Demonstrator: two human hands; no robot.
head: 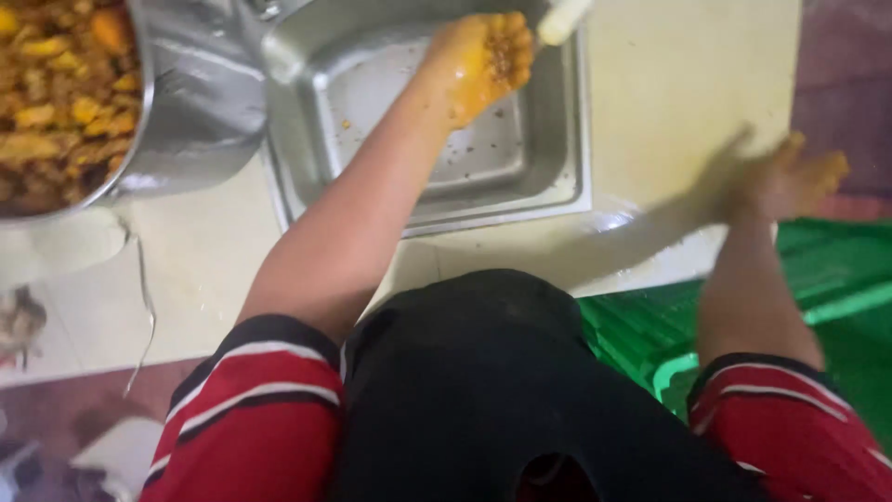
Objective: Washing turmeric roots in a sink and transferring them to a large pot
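My left hand (483,58), stained yellow, is cupped palm-up over the far part of a rectangular steel tray (557,177). Its curled fingers hold a small clump of brownish food bits (506,51). The tray is almost bare, with only crumbs and smears on its bottom. My right hand (790,178), also yellow-stained and blurred, hovers over the right edge of the cream tabletop (669,84) with nothing in it. It is well apart from the tray.
A large steel pot (200,102) full of yellow-brown chunky food (60,93) stands left of the tray. A white rod-like object (563,19) pokes in at the top, next to my left hand. A green plastic crate (836,270) sits low on the right.
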